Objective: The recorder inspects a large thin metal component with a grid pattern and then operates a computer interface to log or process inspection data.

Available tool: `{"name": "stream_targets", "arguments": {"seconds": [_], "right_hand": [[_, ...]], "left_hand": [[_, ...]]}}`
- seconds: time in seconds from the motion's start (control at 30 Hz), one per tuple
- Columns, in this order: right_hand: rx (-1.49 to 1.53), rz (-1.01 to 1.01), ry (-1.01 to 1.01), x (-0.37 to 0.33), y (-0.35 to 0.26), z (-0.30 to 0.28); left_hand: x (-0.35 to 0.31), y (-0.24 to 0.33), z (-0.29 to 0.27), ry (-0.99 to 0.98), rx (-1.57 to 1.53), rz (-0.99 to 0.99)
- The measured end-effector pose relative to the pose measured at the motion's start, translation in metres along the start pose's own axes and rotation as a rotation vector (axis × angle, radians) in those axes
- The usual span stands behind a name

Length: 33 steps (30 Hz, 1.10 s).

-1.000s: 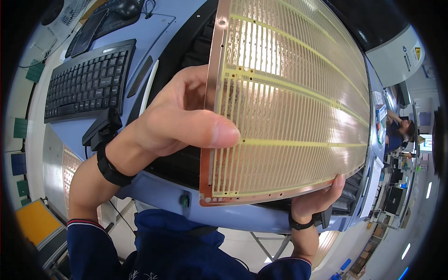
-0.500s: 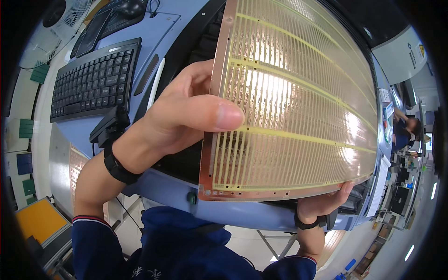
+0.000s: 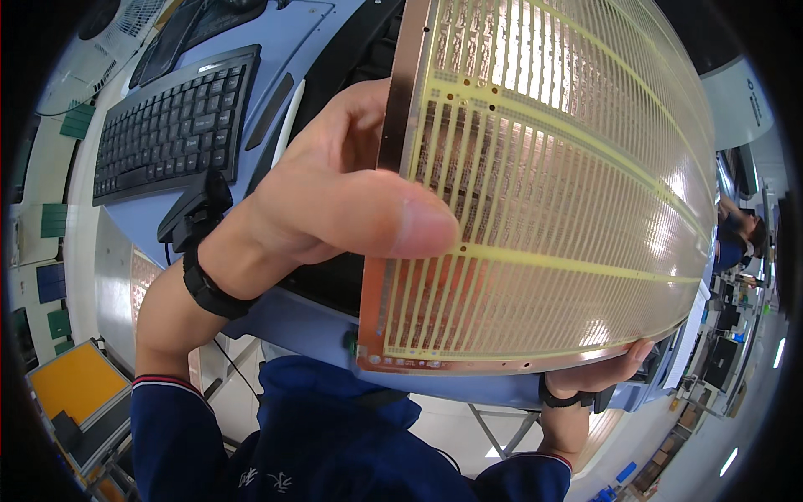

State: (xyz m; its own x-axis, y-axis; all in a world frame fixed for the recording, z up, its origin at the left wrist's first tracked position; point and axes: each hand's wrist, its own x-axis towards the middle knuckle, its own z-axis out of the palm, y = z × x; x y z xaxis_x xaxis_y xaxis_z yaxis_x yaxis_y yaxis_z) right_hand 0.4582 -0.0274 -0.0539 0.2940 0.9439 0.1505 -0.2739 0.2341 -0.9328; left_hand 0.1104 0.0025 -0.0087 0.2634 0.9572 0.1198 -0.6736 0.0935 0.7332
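A large copper-coloured circuit board panel [image 3: 552, 201] with yellow-green stripes is held up, tilted, above the blue workstation. My left hand [image 3: 335, 201] grips its left edge, thumb flat on the striped face and the other fingers hidden behind. At the near edge, toward the right corner, my right hand [image 3: 602, 372] holds the panel with its thumb tip showing at the rim; the rest of its fingers are out of sight underneath. Both wrists wear black bands, and a small black device is on the left one.
A black keyboard [image 3: 180, 125] lies on the blue desk surface [image 3: 288, 42] at the left, beside a white pen-like stick [image 3: 288, 121]. Behind it is a fan [image 3: 125, 29]. An orange-topped board [image 3: 79, 381] stands low at the left. Another person [image 3: 736, 238] is far off at the right.
The panel has come closer and its right side has swung outward to the right. Both hands keep their hold and have shifted slightly with it.
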Motion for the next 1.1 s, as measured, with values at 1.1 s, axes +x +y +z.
{"name": "stream_targets", "arguments": {"seconds": [1.1], "right_hand": [[0.022, 0.097, -0.345, -0.002, -0.007, 0.017]], "left_hand": [[0.006, -0.015, -0.011, -0.109, -0.027, 0.109]]}}
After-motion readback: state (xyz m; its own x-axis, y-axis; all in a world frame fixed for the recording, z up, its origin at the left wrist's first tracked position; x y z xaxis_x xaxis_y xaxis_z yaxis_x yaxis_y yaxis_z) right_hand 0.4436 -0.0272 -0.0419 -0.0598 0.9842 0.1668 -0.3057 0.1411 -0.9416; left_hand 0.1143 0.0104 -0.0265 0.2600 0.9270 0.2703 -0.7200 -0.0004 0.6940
